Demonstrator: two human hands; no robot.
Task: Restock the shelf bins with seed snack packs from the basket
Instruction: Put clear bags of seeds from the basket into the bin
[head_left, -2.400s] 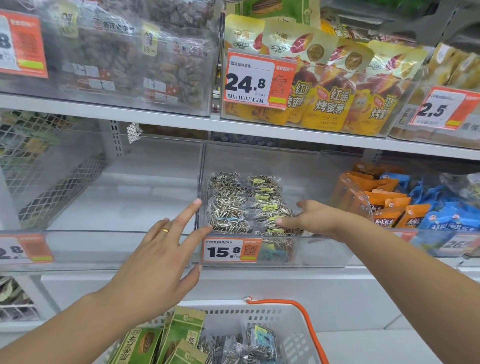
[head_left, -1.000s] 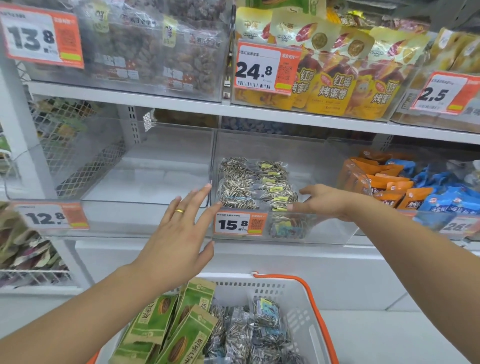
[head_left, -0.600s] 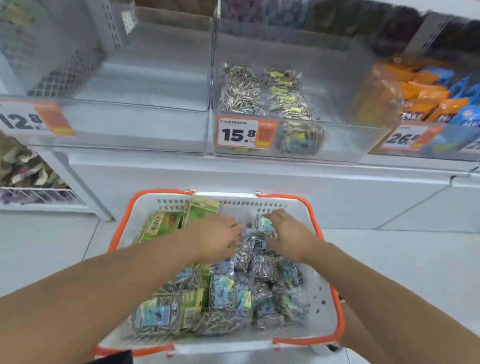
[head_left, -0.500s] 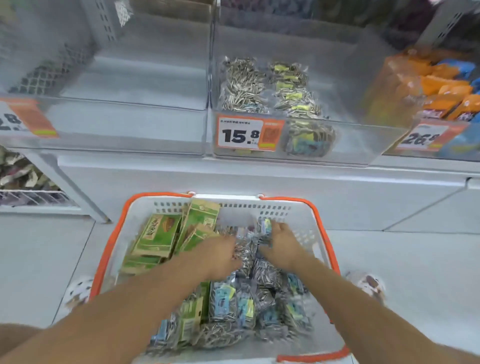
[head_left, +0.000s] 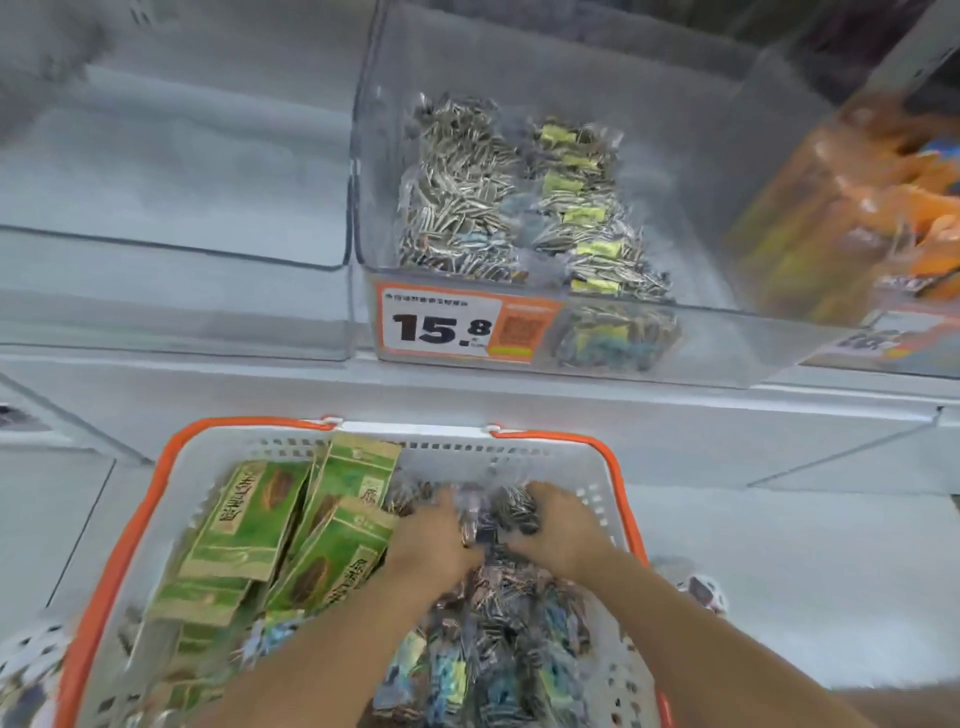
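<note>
Both hands were down in the basket (head_left: 615, 467), which sat on the floor just near of the shelf. Left hand (head_left: 431, 540) and right hand (head_left: 561, 530) lay close together, fingers curled into the heap of clear seed packs (head_left: 498, 512) at the far middle of the basket, each gripping that bundle from its own side; motion blur hid exactly how many packs they held. More clear seed packs (head_left: 498, 665) filled the near right part of the basket, between the forearms. Green packs (head_left: 249, 519) were stacked against the basket's left side, some upright, some tilted.

On the shelf beyond, the middle bin (head_left: 727, 208) already held two rows of clear striped seed packs (head_left: 467, 192) toward its left half, with a price tag (head_left: 441, 327) reading 15.8 on its front wall. Beside it, the left bin (head_left: 171, 249) showed only its bare floor. At far right, the right bin (head_left: 789, 218) held orange packs (head_left: 914, 208).
</note>
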